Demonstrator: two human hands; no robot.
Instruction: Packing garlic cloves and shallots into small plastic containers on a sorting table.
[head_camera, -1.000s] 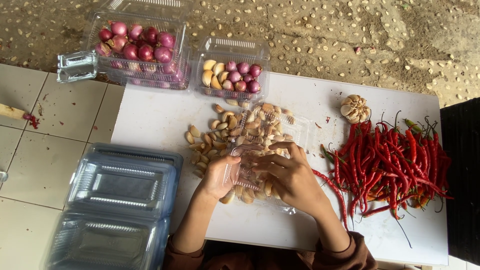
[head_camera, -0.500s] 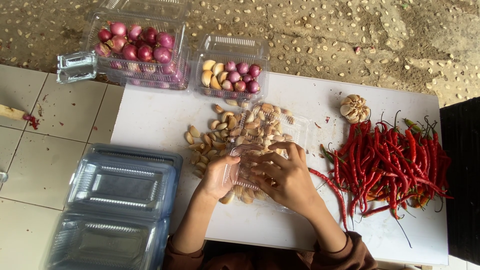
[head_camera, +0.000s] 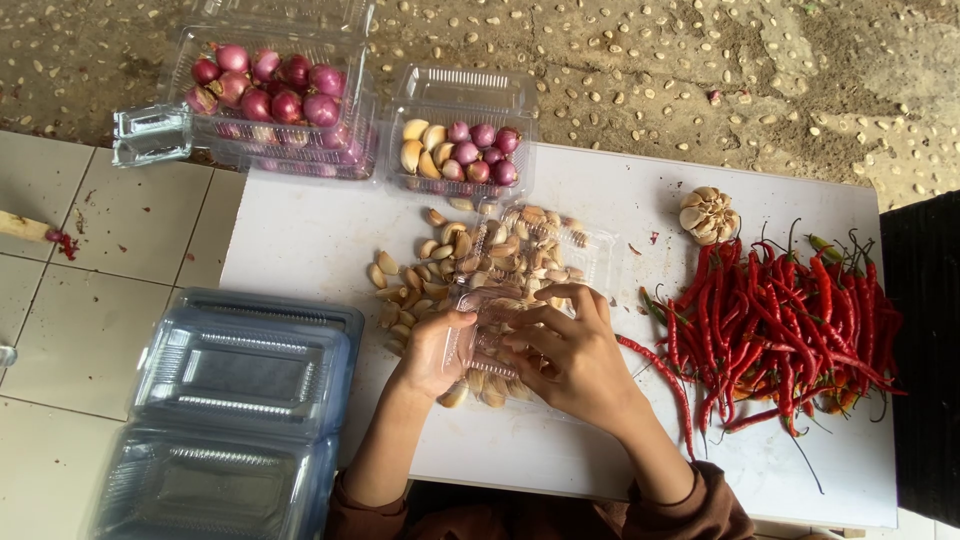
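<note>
— What's on that white board?

— Biggest thing off it is the stack of empty clear clamshell boxes on the tiled floor by the person's left elbow. On the board itself, a wide heap of red chillies at the right, stems mostly pointing away from the person. Past the far edge sit a box of red shallots and a smaller box of mixed garlic cloves and shallots.

— And in the middle?

— A spread of garlic cloves, pale tan, and over them a clear plastic clamshell tray. It's see-through and ribbed, open, with its long axis running away from the person, slightly tilted to the right.

— Who's got it?

— Both hands. The left hand pinches the tray's near left edge, thumb on top. The right hand is curled over the near end, fingers bent in; whether it holds a clove I can't tell.

— Anything small?

— One whole garlic bulb above the chillies.
</note>
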